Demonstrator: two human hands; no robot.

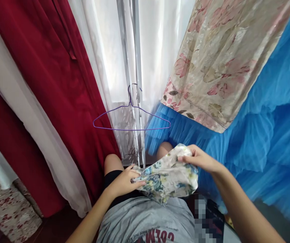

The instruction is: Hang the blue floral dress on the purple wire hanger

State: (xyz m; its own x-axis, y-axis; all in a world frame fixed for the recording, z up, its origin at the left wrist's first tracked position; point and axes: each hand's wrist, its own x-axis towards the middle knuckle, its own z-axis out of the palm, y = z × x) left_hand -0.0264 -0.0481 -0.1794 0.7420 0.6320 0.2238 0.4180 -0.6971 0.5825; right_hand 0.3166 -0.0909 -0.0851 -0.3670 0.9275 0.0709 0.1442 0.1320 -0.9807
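A piece of floral cloth (pixel 163 179), cream with blue and yellow-green flowers, is stretched loosely between my hands above my lap. My left hand (pixel 127 180) grips its left end, the thumb lying over the fabric. At the upper right corner, my right hand (pixel 198 158) pinches the cloth between thumb and fingers. In front of me a thin purple wire hanger (pixel 132 129) hangs with no garment on it, its hook by a pale metal upright (pixel 136 77). What kind of garment the cloth is, I cannot tell.
Long dark red fabric (pixel 66 84) and white drapes hang at the left. To the right are a cream dress with pink flowers (pixel 210 67) and a ruffled blue tulle skirt (pixel 261 135). White curtain (pixel 157 44) stands behind the hanger. Some dark item, partly blurred out, lies at lower right.
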